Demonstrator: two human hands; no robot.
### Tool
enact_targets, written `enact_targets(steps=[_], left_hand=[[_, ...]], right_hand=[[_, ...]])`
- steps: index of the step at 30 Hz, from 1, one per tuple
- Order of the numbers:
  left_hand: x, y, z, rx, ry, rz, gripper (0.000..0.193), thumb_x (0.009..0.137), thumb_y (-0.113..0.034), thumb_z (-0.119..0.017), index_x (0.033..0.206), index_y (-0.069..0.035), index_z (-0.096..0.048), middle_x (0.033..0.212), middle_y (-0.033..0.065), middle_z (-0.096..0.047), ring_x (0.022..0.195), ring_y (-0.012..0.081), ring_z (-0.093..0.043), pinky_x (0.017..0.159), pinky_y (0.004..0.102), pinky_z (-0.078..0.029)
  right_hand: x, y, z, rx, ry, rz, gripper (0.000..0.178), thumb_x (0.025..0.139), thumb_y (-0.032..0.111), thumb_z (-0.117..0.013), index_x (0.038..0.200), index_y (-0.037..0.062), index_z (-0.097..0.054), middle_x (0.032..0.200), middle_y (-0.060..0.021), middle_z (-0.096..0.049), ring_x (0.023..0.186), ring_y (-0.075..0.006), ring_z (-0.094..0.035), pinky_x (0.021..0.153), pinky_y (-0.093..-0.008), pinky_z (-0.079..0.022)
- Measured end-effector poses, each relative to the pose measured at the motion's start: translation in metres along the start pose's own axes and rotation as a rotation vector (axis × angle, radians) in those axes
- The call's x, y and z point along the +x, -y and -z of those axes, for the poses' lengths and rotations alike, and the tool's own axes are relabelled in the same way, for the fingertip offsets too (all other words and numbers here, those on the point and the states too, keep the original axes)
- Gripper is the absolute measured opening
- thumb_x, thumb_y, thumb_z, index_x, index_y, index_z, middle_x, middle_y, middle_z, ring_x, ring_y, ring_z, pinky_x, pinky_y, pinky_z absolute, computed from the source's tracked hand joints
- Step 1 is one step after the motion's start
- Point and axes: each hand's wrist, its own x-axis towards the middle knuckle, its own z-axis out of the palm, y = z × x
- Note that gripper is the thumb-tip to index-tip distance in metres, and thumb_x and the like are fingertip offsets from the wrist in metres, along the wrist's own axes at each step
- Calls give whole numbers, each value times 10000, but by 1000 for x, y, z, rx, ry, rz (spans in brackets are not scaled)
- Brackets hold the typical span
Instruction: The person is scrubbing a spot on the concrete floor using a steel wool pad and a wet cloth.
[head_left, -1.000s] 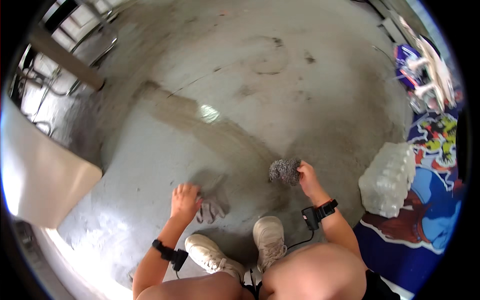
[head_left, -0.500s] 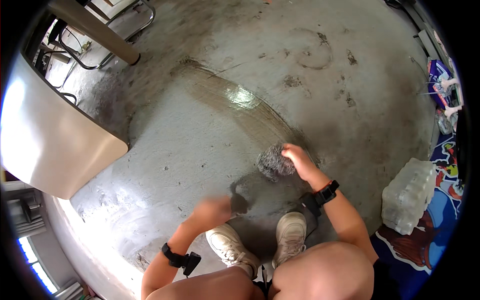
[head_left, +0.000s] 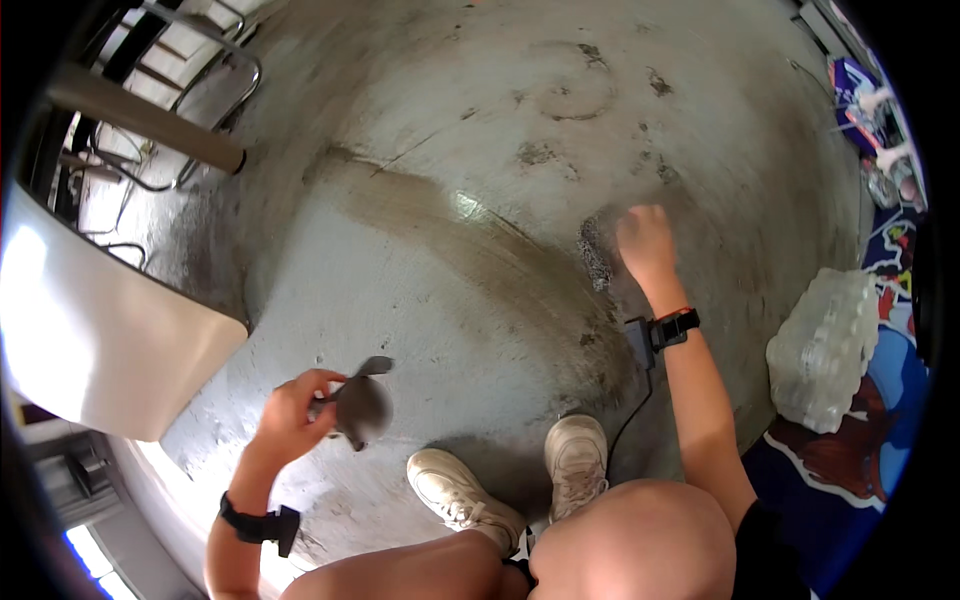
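Note:
In my right hand (head_left: 648,243) is a grey, shaggy scrubbing pad (head_left: 596,252), pressed to the concrete floor right of the wet brown streak (head_left: 480,245). My fingers are closed over its right side and hide part of it. My left hand (head_left: 297,408) grips a dark, thin-handled tool (head_left: 372,366) low over the floor at the left. Its outline is smeared, so its exact kind does not show. A round dark patch beside it may be its shadow or part of it.
My shoes (head_left: 578,452) stand near the bottom. A cream table top (head_left: 110,330) and chair legs lie to the left. At the right are a clear plastic pack (head_left: 822,350) and a colourful mat (head_left: 880,440). Dark stains (head_left: 537,153) mark the far floor.
My right hand has moved the pad away and to the right across the floor. My left hand has swung left with the dark tool. The view has shifted slightly.

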Motion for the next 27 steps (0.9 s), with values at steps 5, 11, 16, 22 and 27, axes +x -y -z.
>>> enact_targets(steps=[5,11,16,22,27], left_hand=[[-8,-18,87,181,-62,13,319,770,-22,-633,1085,-40,-684,809,111,-655,633,221,-653,607,339,-538],[33,-87,170,294,-31,-120,308,733,4,-593,1032,-8,-666,795,106,-640,669,190,-610,630,321,-489],[87,-177,162,147,68,-283,130,780,-69,-618,886,-4,-579,853,64,-636,745,117,-568,680,270,-464],[157,-186,-4,-600,239,-100,102,861,-115,-660,887,-46,-590,804,-9,-597,724,68,-530,616,260,-437],[168,-187,-119,-759,254,-77,128,894,-123,-694,908,-71,-578,833,-33,-589,745,44,-512,632,234,-414]], right_hand=[[-22,15,30,91,-23,193,271,927,240,-659,1118,50,-634,1192,-132,-587,1056,-326,-611,884,-433,-514],[-50,31,57,582,231,257,212,910,212,-682,1068,83,-625,1101,-100,-608,879,-268,-641,751,-385,-525],[-65,62,84,840,450,232,430,933,281,-697,1286,77,-561,1266,-124,-600,1114,-248,-637,889,-389,-522],[-96,72,70,1806,652,39,679,937,261,-729,1465,32,-369,1404,-155,-544,1269,-240,-559,1041,-384,-453],[-132,5,59,1713,612,-421,427,939,71,-682,1308,35,-471,1231,-89,-592,1121,-142,-586,925,-299,-479]])
